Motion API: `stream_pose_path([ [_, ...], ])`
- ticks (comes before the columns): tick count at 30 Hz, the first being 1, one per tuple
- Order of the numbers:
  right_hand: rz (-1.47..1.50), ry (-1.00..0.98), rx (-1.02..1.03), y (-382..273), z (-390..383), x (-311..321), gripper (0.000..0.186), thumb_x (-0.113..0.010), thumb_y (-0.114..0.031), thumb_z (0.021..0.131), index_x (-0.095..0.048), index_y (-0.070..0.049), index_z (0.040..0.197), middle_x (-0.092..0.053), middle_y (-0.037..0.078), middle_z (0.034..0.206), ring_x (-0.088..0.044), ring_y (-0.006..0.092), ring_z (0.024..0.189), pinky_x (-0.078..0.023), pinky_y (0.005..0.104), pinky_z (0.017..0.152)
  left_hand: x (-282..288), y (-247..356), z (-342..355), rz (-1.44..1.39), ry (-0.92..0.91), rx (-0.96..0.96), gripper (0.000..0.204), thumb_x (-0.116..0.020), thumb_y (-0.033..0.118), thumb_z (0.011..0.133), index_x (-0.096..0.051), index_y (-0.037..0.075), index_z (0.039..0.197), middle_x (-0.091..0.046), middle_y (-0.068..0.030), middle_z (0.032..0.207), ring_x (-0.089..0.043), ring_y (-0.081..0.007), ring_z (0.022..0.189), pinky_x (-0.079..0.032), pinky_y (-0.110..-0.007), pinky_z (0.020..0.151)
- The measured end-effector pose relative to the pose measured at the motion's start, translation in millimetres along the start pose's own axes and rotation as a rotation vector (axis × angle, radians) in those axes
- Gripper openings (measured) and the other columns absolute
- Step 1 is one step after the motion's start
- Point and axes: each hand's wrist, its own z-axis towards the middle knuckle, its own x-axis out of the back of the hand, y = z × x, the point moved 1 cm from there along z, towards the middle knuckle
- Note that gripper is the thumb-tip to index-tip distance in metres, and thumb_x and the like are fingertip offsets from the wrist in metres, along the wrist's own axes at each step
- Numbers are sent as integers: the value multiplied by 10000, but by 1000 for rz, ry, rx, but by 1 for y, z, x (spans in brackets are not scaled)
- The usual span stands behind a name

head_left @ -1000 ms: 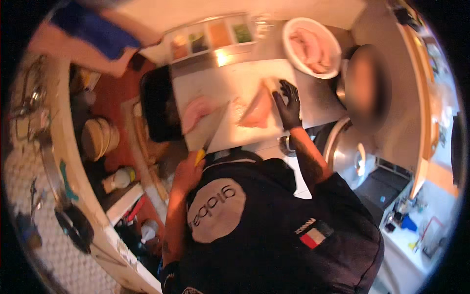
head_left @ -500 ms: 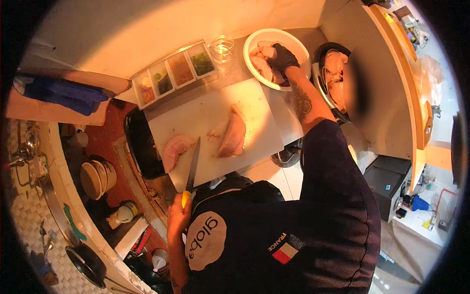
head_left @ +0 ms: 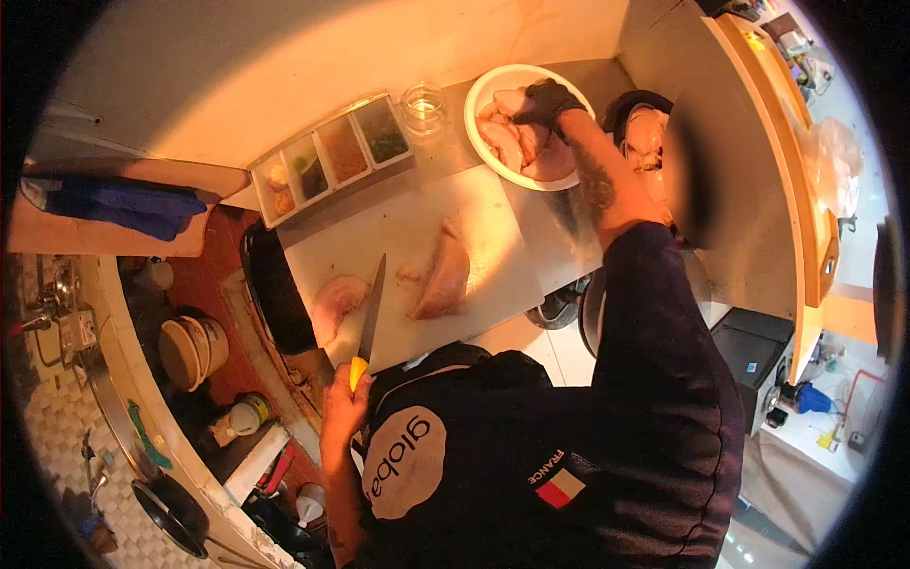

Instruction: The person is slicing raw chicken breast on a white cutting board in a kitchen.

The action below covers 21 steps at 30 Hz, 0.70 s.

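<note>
Left hand (head_left: pixel 343 403) closed on the yellow-handled knife (head_left: pixel 370 318), blade over the white cutting board (head_left: pixel 417 242). Gloved right hand (head_left: pixel 545 100) grips raw chicken pieces (head_left: pixel 507 142) in the white bowl (head_left: pixel 479 95) at the bench's far edge; meat judged soft, slippery, best pinched at its thick end

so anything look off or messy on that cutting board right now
Nothing stands out. Two raw meat pieces lie on the white cutting board, the left hand holds the yellow-handled knife blade-down on it, and the gloved right hand reaches into the white bowl.

The meat pieces (head_left: pixel 444 275) lie on the cutting board (head_left: pixel 408 228), the bowl (head_left: pixel 493 90) behind it.
</note>
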Motion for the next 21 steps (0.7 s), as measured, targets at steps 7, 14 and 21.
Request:
stream_pose_path([
  [7, 143, -252, -18, -3, 5, -7, 885, -783, -522, 663, -506, -109, 1396, -483, 198, 1410, -487, 306, 1286, -393, 374, 1087, 0, 2, -5, -7, 1, 21, 291, -603, 282, 918, -547, 66, 1105, -640, -252, 837, -644, -449, 784, -490, -479, 650],
  [14, 700, -146, 119, -11, -26, 32, 797, -737, -443, 769, -475, -41, 1405, -522, 141, 1403, -523, 287, 1239, -382, 397, 1084, 5, -16, -19, -43, 13, -9, 304, -591, 268, 925, -538, 64, 1144, -641, -274, 862, -632, -470, 878, -494, -499, 688],
  [21, 654, -398, 410, -163, -48, 57, 765, -694, -440, 804, -466, -34, 1411, -523, 143, 1400, -514, 262, 1246, -376, 365, 1074, -2, -47, -26, -83, 69, -44, 341, -579, 294, 936, -520, 33, 1148, -642, -285, 936, -607, -492, 909, -484, -537, 728],
])
